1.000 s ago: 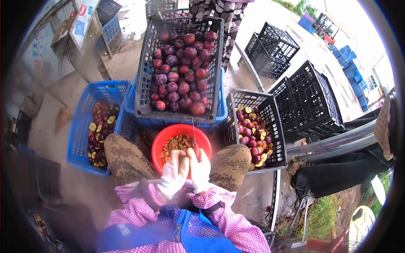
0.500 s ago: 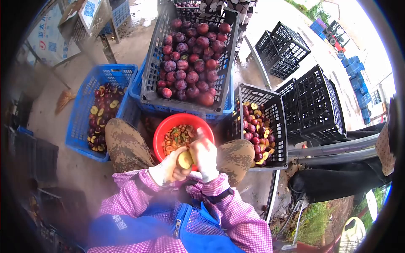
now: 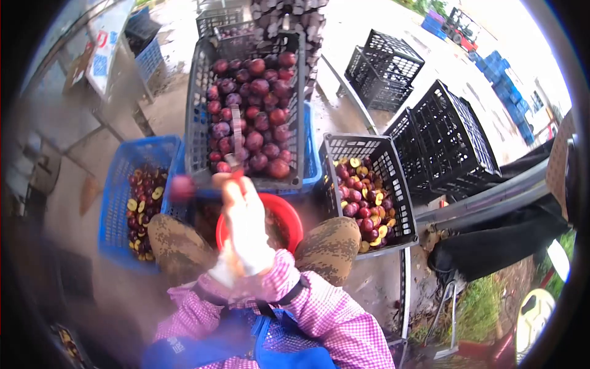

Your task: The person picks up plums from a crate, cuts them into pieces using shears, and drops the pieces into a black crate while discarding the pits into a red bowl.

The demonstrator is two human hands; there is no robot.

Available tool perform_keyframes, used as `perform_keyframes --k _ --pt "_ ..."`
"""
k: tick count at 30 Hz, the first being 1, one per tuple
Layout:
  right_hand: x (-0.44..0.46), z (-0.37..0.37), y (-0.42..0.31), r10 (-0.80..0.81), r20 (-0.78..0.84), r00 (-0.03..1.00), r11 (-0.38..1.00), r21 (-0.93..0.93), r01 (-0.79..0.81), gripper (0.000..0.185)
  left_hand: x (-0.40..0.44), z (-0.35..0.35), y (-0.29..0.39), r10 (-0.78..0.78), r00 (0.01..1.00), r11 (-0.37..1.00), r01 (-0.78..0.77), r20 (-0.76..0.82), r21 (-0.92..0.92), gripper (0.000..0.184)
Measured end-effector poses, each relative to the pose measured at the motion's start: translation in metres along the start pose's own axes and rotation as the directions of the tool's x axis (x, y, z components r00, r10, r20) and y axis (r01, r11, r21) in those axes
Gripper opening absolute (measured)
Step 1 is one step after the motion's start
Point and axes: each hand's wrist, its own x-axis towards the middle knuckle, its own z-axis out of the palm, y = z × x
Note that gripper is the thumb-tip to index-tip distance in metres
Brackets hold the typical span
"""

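Observation:
My right hand (image 3: 243,224), in a white glove with bare fingertips, is closed around the red handle of a knife (image 3: 236,132). The blade points up and away, in front of a black crate of whole plums (image 3: 252,117). My left hand (image 3: 224,269), also gloved, is mostly hidden and blurred beside my right wrist, so its fingers cannot be made out. A smeared dark-red plum (image 3: 182,187) is in the air left of my hands, near the blue crate (image 3: 114,203) holding cut plums. Below my hands, the red bucket (image 3: 294,215) sits between my knees, partly covered.
A black crate (image 3: 402,197) of cut plums stands on the right. Behind it are stacked black crates (image 3: 455,141) and, farther back, more crates (image 3: 384,71). A person's dark-clothed leg (image 3: 491,246) is at the right, near a metal rail. A forklift (image 3: 460,29) stands far off.
The cut yellow plum half has left my hands. My right hand has risen and moved left, showing the knife. A blurred plum now appears at the left. The view has shifted.

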Motion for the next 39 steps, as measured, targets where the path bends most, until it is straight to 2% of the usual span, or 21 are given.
perform_keyframes --k 2,4,6,7,10,12,14,15,18,20,22,24,25,26,28,30,32,35,36,38,39 --pt "-0.009 0.000 -0.003 0.027 0.106 0.994 0.998 0.062 -0.034 0.029 0.026 -0.013 0.023 -0.045 0.999 0.958 0.035 -0.029 -0.285 0.047" --pt "-0.028 -0.018 -0.001 0.102 0.039 0.994 0.995 -0.005 -0.102 0.024 0.046 -0.022 0.041 -0.119 0.992 0.828 0.073 -0.046 -0.556 0.047" --pt "-0.049 -0.034 -0.010 -0.084 -0.165 0.983 0.988 -0.140 0.061 0.022 0.065 -0.032 0.063 -0.212 0.977 0.614 0.108 -0.032 -0.782 0.049" --pt "-0.061 -0.050 -0.005 -0.041 -0.197 0.980 0.998 -0.065 0.029 0.025 0.092 -0.021 0.090 -0.222 0.973 0.362 0.140 0.061 -0.922 0.058" --pt "-0.086 -0.090 -0.016 0.041 -0.352 0.935 0.999 0.026 -0.034 0.027 0.151 -0.011 0.091 -0.137 0.989 0.706 0.055 -0.060 -0.706 0.060" --pt "-0.099 -0.119 -0.003 0.029 -0.414 0.910 0.998 -0.041 -0.050 0.020 0.187 -0.011 0.067 -0.161 0.979 0.968 0.133 -0.124 -0.211 0.057" --pt "-0.112 -0.139 -0.003 0.130 -0.468 0.874 0.987 -0.020 -0.158 0.020 0.210 -0.012 0.012 -0.060 0.992 0.904 0.099 -0.107 0.416 0.054" --pt "-0.116 -0.145 0.000 0.117 -0.486 0.866 0.989 -0.023 -0.147 0.020 0.217 -0.012 -0.003 -0.114 0.993 0.832 0.115 -0.035 0.543 0.057" --pt "-0.127 -0.156 0.012 0.284 -0.489 0.825 0.957 0.085 -0.279 0.020 0.238 -0.003 -0.041 -0.455 0.890 0.689 0.335 0.024 0.642 0.063" --pt "-0.127 -0.158 0.022 0.208 -0.449 0.869 0.964 -0.054 -0.259 0.020 0.239 -0.003 -0.050 -0.353 0.934 0.768 0.260 0.049 0.586 0.060" --pt "-0.122 -0.159 0.024 0.251 -0.409 0.877 0.951 -0.066 -0.303 0.021 0.238 -0.004 -0.052 -0.301 0.952 0.780 0.215 0.051 0.588 0.054" --pt "-0.113 -0.160 0.023 0.303 -0.342 0.889 0.933 -0.082 -0.350 0.022 0.232 -0.013 -0.047 -0.138 0.985 0.892 0.170 -0.105 0.420 0.051" --pt "-0.109 -0.162 0.022 0.300 -0.341 0.891 0.939 -0.061 -0.339 0.023 0.231 -0.020 -0.046 -0.374 0.926 0.924 0.377 -0.060 0.068 0.046" --pt "-0.104 -0.162 0.020 0.301 -0.335 0.893 0.943 -0.038 -0.332 0.024 0.222 -0.022 -0.001 -0.469 0.883 0.853 0.452 -0.001 -0.261 0.044" --pt "-0.088 -0.156 0.015 0.368 -0.332 0.869 0.929 0.080 -0.363 0.022 0.199 -0.042 0.010 -0.389 0.848 0.411 0.510 0.360 -0.756 0.047" --pt "-0.076 -0.149 0.008 0.437 -0.143 0.888 0.891 0.207 -0.405 0.021 0.164 -0.046 0.049 -0.368 0.831 0.198 0.508 0.417 -0.838 0.048" --pt "-0.062 -0.133 0.004 0.452 -0.077 0.889 0.889 0.115 -0.442 0.022 0.135 -0.043 0.053 -0.356 0.825 0.057 0.488 0.439 -0.871 0.051" --pt "-0.053 -0.115 0.010 0.406 -0.038 0.913 0.914 0.044 -0.404 0.025 0.095 -0.031 0.059 -0.430 0.823 0.070 0.439 0.370 -0.896 0.053" --pt "-0.053 -0.111 0.011 0.416 -0.034 0.909 0.909 0.037 -0.414 0.025 0.085 -0.028 0.060 -0.487 0.813 0.176 0.450 0.319 -0.876 0.053" --pt "-0.055 -0.106 0.016 0.102 -0.013 0.995 0.881 -0.464 -0.097 0.025 0.069 -0.029 0.058 -0.464 0.819 0.233 0.480 0.337 -0.846 0.053" --pt "-0.057 -0.109 0.020 0.116 -0.014 0.993 0.786 -0.610 -0.100 0.022 0.064 -0.029 0.062 -0.467 0.819 0.221 0.473 0.333 -0.853 0.053"
